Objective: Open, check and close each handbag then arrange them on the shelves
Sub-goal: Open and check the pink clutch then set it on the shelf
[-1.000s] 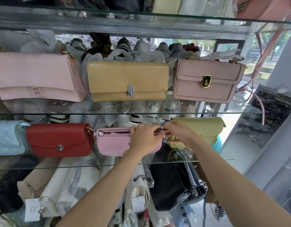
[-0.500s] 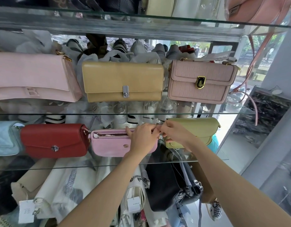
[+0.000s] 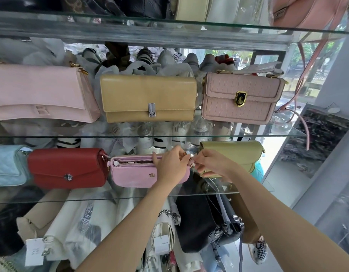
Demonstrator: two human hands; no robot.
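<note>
Your left hand (image 3: 172, 165) holds its grip clamped over the right end of the pink zip bag (image 3: 138, 173). Your right hand (image 3: 211, 163) pinches a small fitting at that end; the fitting itself is too small to identify. The bag's zip (image 3: 134, 161) stands open along the top. The bag sits on the lower glass shelf (image 3: 248, 190), with the red bag (image 3: 67, 167) touching it at 9 o'clock and the olive bag (image 3: 234, 154) at 3 o'clock. The tan bag (image 3: 148, 98) stands at 12 o'clock, one shelf up.

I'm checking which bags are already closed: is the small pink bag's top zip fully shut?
No. The small pink bag shows an open zip with its lining visible, while both hands work at its right end.
</note>
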